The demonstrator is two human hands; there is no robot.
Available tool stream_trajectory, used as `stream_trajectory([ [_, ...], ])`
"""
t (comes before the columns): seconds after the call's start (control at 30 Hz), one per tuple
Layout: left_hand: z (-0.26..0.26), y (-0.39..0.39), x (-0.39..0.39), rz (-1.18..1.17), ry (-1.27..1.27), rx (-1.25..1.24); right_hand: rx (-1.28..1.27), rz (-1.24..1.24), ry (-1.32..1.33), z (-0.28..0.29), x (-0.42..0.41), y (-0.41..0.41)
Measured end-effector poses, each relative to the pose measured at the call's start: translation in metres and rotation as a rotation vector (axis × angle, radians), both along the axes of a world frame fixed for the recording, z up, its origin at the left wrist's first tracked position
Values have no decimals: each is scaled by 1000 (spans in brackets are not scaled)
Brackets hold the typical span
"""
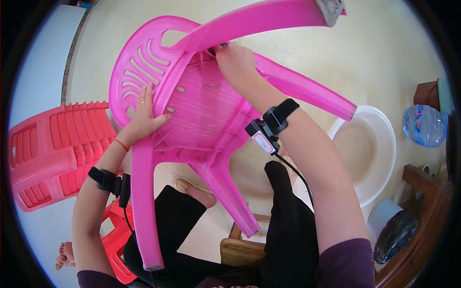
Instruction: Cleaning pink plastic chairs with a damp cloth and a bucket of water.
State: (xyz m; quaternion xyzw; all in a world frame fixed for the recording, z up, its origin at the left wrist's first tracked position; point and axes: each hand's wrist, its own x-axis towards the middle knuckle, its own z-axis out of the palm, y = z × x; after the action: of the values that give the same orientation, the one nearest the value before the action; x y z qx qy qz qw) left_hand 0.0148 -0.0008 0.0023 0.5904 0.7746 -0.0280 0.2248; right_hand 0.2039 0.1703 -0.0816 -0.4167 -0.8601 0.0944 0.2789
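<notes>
A pink plastic armchair is tipped over before me, its seat underside showing and its legs spread. My left hand lies with its thumb apart against the edge between the seat and the slotted backrest. Close to a leg joint at the seat's far side, my right hand is closed around a small dark object, mostly hidden by the fingers. A grey cloth-like piece covers the tip of the upper leg.
Stacked red plastic chairs stand at left, with a red stool below. A white basin of cloudy water is at right, near a plastic bottle and a wooden frame. Someone's bare foot shows lower left.
</notes>
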Motion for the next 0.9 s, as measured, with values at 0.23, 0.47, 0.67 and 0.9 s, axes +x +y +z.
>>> stream_trajectory([
  [0.23,-3,-3,-10,-48,-1,25,-511,311,-22,6,13,28],
  [0.47,3,-4,-7,14,-11,-37,-1067,558,55,19,27,38],
  [0.67,0,1,-1,28,-106,-4,-1469,561,761,-18,47,25],
  [0.9,-1,-2,-9,-16,-47,-19,-1711,549,843,16,17,22],
])
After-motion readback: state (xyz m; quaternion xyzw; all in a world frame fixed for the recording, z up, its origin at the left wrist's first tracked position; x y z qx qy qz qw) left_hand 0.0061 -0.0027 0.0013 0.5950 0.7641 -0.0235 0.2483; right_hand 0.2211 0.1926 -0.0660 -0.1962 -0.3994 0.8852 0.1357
